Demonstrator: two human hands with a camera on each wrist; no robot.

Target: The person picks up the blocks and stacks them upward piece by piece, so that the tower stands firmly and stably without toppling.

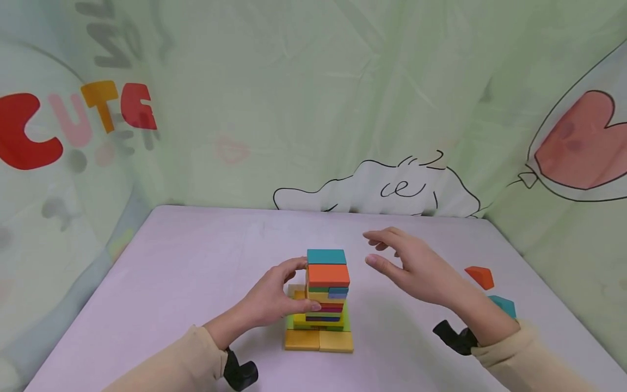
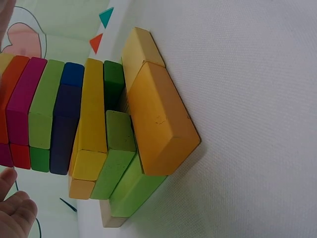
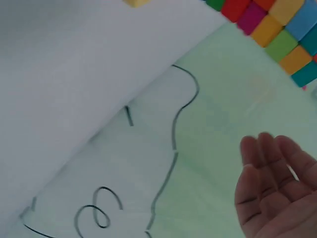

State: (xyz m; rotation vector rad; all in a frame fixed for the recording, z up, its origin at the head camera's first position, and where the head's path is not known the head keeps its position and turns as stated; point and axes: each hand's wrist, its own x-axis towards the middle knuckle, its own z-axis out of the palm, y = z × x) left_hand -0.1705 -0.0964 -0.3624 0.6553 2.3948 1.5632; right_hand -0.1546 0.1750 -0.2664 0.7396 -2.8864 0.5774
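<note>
A tower of coloured blocks (image 1: 326, 294) stands mid-table on a base of yellow and green blocks, topped by an orange block (image 1: 328, 275) and a teal block (image 1: 326, 256). My left hand (image 1: 279, 298) curls against the tower's left side, with the index finger at the orange block and the thumb on lower layers. My right hand (image 1: 392, 256) hovers open to the right of the tower's top, apart from it. The left wrist view shows the tower (image 2: 99, 124) sideways, with fingers (image 2: 17, 213) at the lower left. In the right wrist view the right hand's palm (image 3: 272, 188) is open below the tower (image 3: 272, 25).
An orange wedge (image 1: 480, 276) and a teal wedge (image 1: 503, 306) lie on the lilac table (image 1: 196, 261) to the right of my right forearm. Green printed fabric walls close in the table at the back and on both sides.
</note>
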